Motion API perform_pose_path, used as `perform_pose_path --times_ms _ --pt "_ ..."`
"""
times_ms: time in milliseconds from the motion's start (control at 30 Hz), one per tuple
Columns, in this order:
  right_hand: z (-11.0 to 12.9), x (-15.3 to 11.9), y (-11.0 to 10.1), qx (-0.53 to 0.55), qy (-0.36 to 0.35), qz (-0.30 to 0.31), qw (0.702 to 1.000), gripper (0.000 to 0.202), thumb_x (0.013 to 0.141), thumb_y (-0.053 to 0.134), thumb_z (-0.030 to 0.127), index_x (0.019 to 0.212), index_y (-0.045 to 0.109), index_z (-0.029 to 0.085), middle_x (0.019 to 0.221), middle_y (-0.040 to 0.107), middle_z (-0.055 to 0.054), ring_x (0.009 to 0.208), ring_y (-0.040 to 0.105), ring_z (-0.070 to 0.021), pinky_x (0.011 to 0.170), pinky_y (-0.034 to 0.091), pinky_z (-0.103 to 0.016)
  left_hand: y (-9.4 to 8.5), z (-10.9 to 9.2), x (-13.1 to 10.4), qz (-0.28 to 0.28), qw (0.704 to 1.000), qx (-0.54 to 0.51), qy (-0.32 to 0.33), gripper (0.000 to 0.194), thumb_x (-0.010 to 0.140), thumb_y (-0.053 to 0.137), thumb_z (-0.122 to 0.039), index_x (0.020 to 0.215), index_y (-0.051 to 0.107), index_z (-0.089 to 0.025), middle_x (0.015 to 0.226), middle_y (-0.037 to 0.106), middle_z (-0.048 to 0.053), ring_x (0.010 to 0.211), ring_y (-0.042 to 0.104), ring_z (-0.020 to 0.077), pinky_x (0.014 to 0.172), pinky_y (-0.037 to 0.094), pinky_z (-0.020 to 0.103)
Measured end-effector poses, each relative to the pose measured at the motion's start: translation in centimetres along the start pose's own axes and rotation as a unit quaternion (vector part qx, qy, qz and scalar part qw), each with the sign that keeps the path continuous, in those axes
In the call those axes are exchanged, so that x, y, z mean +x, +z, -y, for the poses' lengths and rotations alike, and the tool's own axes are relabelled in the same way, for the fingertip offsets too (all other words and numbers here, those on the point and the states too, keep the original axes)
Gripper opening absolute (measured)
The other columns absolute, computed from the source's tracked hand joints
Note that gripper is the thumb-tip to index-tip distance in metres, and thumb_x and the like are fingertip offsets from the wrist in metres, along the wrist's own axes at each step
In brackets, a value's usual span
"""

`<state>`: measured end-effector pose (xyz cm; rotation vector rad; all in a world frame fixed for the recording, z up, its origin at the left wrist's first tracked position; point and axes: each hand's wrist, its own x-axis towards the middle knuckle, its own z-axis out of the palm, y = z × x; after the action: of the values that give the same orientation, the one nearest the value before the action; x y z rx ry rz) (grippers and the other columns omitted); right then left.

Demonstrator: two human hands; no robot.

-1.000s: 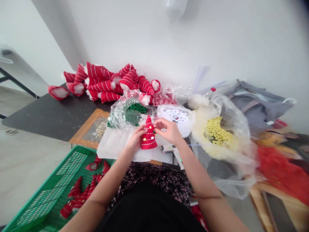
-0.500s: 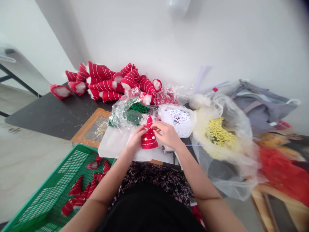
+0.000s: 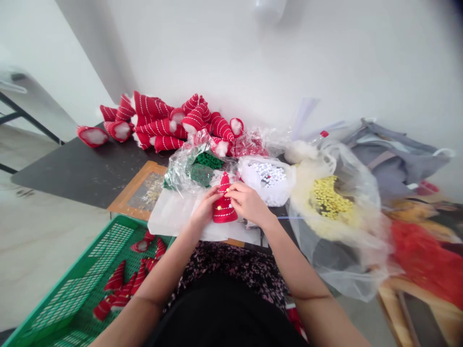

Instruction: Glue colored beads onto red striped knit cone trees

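A small red felt cone [image 3: 224, 212] with white stitched-looking stripes stands upright over the white paper, with a few small balls on its side. My left hand [image 3: 206, 207] is closed on the cone's left side. On the right side, my right hand [image 3: 249, 203] pinches a tiny yellow pom-pom [image 3: 227, 191] against the felt; its fingertips partly hide a white ball lower down. A glue gun, mostly hidden, lies beneath my right hand.
Red striped cones [image 3: 155, 120] with white stuffing pile up against the wall. Bags of green pom-poms [image 3: 208, 160], white pom-poms [image 3: 269, 174] and yellow pom-poms [image 3: 331, 197] surround the white paper [image 3: 164, 217]. A wooden frame [image 3: 123, 193] lies left. The green crate [image 3: 68, 274] holds several finished-looking cones.
My right fingers have moved in against the cone, bringing the yellow pom-pom to its upper right side. My left hand keeps its hold on the cone.
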<state>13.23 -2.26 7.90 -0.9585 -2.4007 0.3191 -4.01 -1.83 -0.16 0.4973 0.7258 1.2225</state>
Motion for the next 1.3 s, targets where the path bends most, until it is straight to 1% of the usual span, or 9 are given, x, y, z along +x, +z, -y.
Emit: perform_pose_path --times_ms 100,233,333,433,533,767,967,1133,1300 --pt "0.1 -0.2 -0.1 0.005 0.003 -0.005 1.000 0.034 0.092 0.057 -0.001 0.103 0.082 0.020 0.106 0.072 -0.011 0.101 0.069 -0.0252 0.093 0.061 -0.041 0.2 -0.2 -0.1 0.000 1.000 -0.002 -0.003 0.038 0.061 0.089 -0.021 0.098 0.077 -0.020 0.091 0.080 0.000 0.082 0.072 0.0193 0.080 0.054 0.030" --pt "0.4 -0.5 -1.0 0.046 0.025 -0.071 0.996 0.033 0.100 0.055 0.007 0.114 0.080 0.023 0.110 0.076 -0.009 0.102 0.072 -0.0237 0.093 0.061 -0.039 0.4 -0.3 -0.2 -0.005 1.000 -0.007 -0.005 0.040 0.061 0.090 -0.021 0.099 0.077 -0.019 0.092 0.080 0.001 0.082 0.072 0.0193 0.080 0.055 0.030" --pt "0.9 -1.2 -1.7 0.087 0.057 -0.113 0.988 0.026 0.102 0.059 0.015 0.118 0.078 0.024 0.107 0.078 -0.008 0.092 0.075 -0.0210 0.084 0.063 -0.034 0.4 -0.4 -0.2 -0.016 1.000 -0.010 -0.014 0.041 0.062 0.090 -0.021 0.100 0.077 -0.019 0.094 0.081 0.002 0.081 0.073 0.0198 0.079 0.055 0.031" --pt "1.5 -2.4 -1.7 0.128 0.066 -0.122 0.982 0.024 0.100 0.064 0.016 0.118 0.077 0.025 0.101 0.080 -0.005 0.081 0.074 -0.0181 0.077 0.063 -0.030 0.3 -0.4 0.0 -0.047 0.999 -0.018 -0.020 0.040 0.060 0.089 -0.020 0.098 0.076 -0.019 0.092 0.081 0.003 0.080 0.073 0.0205 0.078 0.055 0.032" --pt "2.1 -3.5 -0.7 0.149 0.058 -0.118 0.980 0.026 0.099 0.065 0.014 0.119 0.076 0.025 0.103 0.080 -0.004 0.080 0.075 -0.0170 0.079 0.065 -0.030 0.1 -0.3 0.2 -0.068 0.997 -0.012 -0.028 0.041 0.059 0.089 -0.020 0.098 0.075 -0.019 0.091 0.080 0.002 0.080 0.073 0.0204 0.081 0.055 0.032" --pt "2.0 -4.5 2.3 0.043 0.040 -0.100 0.993 0.030 0.101 0.060 0.011 0.122 0.075 0.025 0.108 0.083 -0.007 0.090 0.079 -0.0224 0.083 0.066 -0.035 0.2 -0.3 0.2 -0.051 0.998 0.001 -0.024 0.042 0.059 0.089 -0.021 0.099 0.074 -0.020 0.093 0.080 0.002 0.083 0.073 0.0215 0.084 0.056 0.034" --pt "2.1 -3.4 0.9 -0.026 0.034 -0.134 0.990 0.016 0.103 0.063 0.018 0.110 0.077 0.023 0.098 0.081 -0.008 0.092 0.074 -0.0245 0.087 0.063 -0.039 0.1 0.0 0.3 -0.047 0.998 0.024 -0.017 0.043 0.060 0.088 -0.025 0.101 0.075 -0.022 0.094 0.079 0.001 0.085 0.072 0.0223 0.085 0.054 0.034" --pt "3.1 -1.1 1.4 -0.083 0.089 -0.072 0.990 0.009 0.097 0.073 0.023 0.104 0.078 0.020 0.099 0.079 -0.011 0.098 0.071 -0.0296 0.089 0.060 -0.044 -0.1 0.1 0.3 -0.022 0.999 0.035 0.006 0.042 0.062 0.088 -0.025 0.101 0.074 -0.021 0.094 0.078 0.000 0.087 0.071 0.0191 0.086 0.053 0.030" --pt "3.6 -0.1 2.8 -0.108 0.142 -0.023 0.984 0.006 0.097 0.071 0.017 0.097 0.077 0.019 0.098 0.079 -0.013 0.096 0.071 -0.0306 0.087 0.058 -0.044 0.1 -0.1 0.0 0.014 0.999 0.041 0.014 0.037 0.065 0.086 -0.024 0.100 0.074 -0.022 0.089 0.077 -0.001 0.088 0.072 0.0203 0.087 0.053 0.030"
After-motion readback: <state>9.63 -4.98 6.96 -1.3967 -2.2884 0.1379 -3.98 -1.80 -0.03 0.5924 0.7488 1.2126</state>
